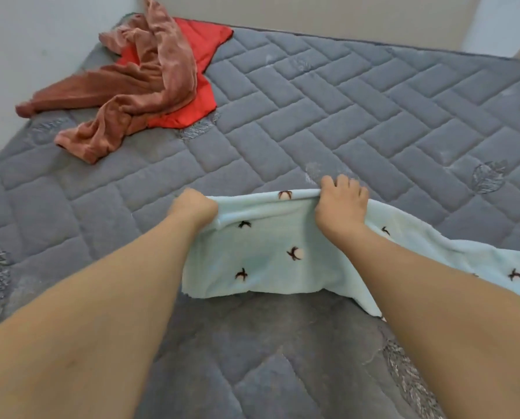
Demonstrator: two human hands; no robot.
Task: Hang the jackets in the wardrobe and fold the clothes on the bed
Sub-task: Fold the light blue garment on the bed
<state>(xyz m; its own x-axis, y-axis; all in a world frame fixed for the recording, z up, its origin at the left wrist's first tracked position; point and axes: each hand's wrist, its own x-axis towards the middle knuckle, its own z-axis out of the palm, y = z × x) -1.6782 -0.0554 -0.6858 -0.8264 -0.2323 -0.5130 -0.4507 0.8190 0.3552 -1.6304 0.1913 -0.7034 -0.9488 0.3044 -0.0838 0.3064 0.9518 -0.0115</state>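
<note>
Rust-brown garment: crumpled at the bed's far left corner, laid over a red garment; both unfolded.
Left hand: fingers curled round the left end of the cloth's far edge.
Pale blue printed cloth: held up off the grey quilted mattress at the near side; its right part is draped on the bed.
Right hand: the same edge is gripped, apart from the left.
Handling: judged light, soft and limp; best taken at corners or along an edge.

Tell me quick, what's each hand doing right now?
Left hand: closed, gripping the light blue cloth.
Right hand: closed, gripping the same cloth's top edge.
</note>
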